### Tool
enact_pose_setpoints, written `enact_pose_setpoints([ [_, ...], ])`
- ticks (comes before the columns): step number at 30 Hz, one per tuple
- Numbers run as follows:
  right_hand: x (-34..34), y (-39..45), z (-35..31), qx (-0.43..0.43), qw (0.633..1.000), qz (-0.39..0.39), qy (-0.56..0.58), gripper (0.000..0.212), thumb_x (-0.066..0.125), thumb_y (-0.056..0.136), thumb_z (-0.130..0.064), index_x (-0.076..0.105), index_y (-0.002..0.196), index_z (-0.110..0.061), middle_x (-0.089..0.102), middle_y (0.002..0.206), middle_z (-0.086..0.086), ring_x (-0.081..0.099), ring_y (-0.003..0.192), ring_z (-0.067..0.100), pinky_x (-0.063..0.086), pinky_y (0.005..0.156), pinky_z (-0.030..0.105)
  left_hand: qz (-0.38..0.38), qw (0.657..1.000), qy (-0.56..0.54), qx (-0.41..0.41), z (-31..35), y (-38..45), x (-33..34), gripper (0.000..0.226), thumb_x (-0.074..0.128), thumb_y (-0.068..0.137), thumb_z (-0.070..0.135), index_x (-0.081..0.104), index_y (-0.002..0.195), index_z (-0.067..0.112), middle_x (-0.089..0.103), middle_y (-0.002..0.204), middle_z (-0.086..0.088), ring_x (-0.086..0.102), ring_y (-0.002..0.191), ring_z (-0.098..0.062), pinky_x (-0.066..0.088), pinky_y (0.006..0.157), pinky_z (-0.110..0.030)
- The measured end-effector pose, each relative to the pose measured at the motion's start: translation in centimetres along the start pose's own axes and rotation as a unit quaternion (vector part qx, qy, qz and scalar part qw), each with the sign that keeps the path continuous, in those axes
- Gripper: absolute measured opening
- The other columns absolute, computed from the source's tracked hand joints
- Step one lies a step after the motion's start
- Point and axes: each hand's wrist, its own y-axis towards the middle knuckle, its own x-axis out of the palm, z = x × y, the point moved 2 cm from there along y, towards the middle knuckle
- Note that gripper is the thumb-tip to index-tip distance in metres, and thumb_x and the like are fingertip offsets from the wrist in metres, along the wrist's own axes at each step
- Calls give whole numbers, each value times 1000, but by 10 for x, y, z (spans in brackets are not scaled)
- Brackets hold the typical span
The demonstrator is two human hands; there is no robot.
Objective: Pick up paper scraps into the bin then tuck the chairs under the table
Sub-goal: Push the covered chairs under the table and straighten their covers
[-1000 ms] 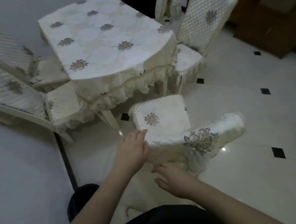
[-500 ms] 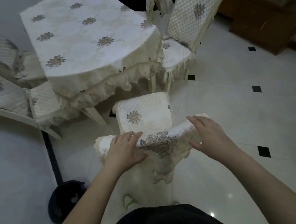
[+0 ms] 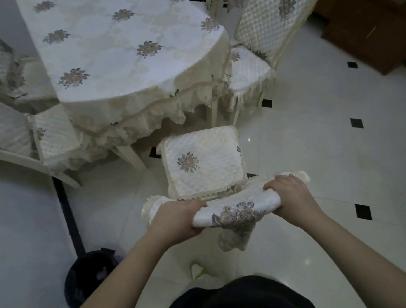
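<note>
Glossy white floor tiles (image 3: 314, 148) with small black insets; no writing is readable. Both the left hand (image 3: 177, 220) and right hand (image 3: 291, 197) curl round the covered top rail of the chair (image 3: 202, 163), whose seat lies just beyond the fingers, near the cloth-draped table (image 3: 121, 52). The dark bin (image 3: 86, 277) stands behind the left wrist.

The shiny white tile floor (image 3: 319, 147) has small black diamond tiles (image 3: 356, 123) set in it here and there. A long dark strip (image 3: 67, 208) runs across the floor on the left. A big brown wooden cabinet (image 3: 364, 25) stands in the top right corner, on the floor.
</note>
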Motion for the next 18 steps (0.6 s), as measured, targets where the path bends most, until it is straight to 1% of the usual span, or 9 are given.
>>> enact_pose_setpoints([
  [3, 1, 6, 9, -26, 999, -30, 6, 50, 87, 44, -24, 69, 90, -30, 68, 91, -5, 63, 92, 21, 28, 93, 24, 16, 1000, 4, 19, -2, 1, 0, 42, 65, 63, 51, 61, 104, 39, 70, 88, 16, 67, 76, -9, 48, 53, -24],
  [5, 1, 11, 15, -49, 997, -61, -3, 50, 86, 47, -26, 69, 93, -33, 68, 94, -10, 63, 92, 17, 29, 94, 23, 16, 999, 0, 36, -3, 1, 1, 44, 67, 62, 49, 59, 104, 39, 70, 87, 16, 67, 74, -9, 49, 52, -24],
  [8, 0, 13, 19, -81, 995, -53, 4, 45, 82, 51, -27, 68, 94, -35, 68, 95, -15, 64, 90, 12, 33, 96, 27, -18, 998, 2, 67, -10, 1, 3, 52, 68, 63, 43, 54, 112, 38, 69, 95, 14, 66, 82, -11, 52, 63, -29],
  [10, 0, 13, 21, -104, 994, -41, 10, 46, 82, 53, -23, 67, 94, -35, 68, 95, -16, 64, 90, 10, 38, 97, 31, -24, 998, 20, 52, -16, 0, 6, 58, 73, 57, 45, 56, 112, 36, 69, 95, 14, 65, 84, -9, 52, 71, -33],
  [11, 0, 13, 21, -115, 992, -40, 13, 46, 82, 52, -20, 68, 93, -35, 68, 94, -17, 65, 88, 10, 40, 96, 33, -19, 999, 20, 36, -18, -1, 8, 59, 78, 51, 46, 60, 106, 34, 69, 89, 14, 66, 80, -9, 52, 70, -31],
  [13, 1, 14, 23, -133, 990, -30, 19, 46, 82, 52, -16, 69, 92, -35, 69, 91, -16, 64, 85, 10, 41, 93, 33, -20, 999, 29, 12, -17, -2, 9, 53, 85, 41, 44, 65, 88, 31, 66, 71, 13, 64, 64, -9, 49, 57, -23],
  [14, 1, 15, 23, -141, 989, -24, 23, 47, 82, 52, -14, 69, 91, -35, 69, 90, -16, 64, 83, 10, 41, 92, 33, -16, 999, 40, 6, -15, -2, 9, 48, 87, 38, 39, 65, 81, 30, 63, 65, 13, 62, 57, -9, 45, 51, -20],
  [16, 0, 19, 23, -157, 987, -11, 31, 47, 81, 50, -12, 70, 91, -33, 70, 89, -14, 65, 81, 11, 45, 89, 34, 1, 999, 50, 0, -12, -1, 6, 42, 84, 37, 28, 64, 74, 30, 61, 61, 13, 59, 53, -9, 42, 47, -19],
  [18, -1, 27, 26, -174, 984, -2, 34, 47, 82, 49, -12, 70, 90, -32, 70, 87, -13, 65, 79, 11, 48, 86, 34, 23, 998, 50, -15, -14, 1, 2, 39, 80, 39, 26, 65, 75, 31, 62, 63, 14, 60, 55, -8, 43, 49, -18],
])
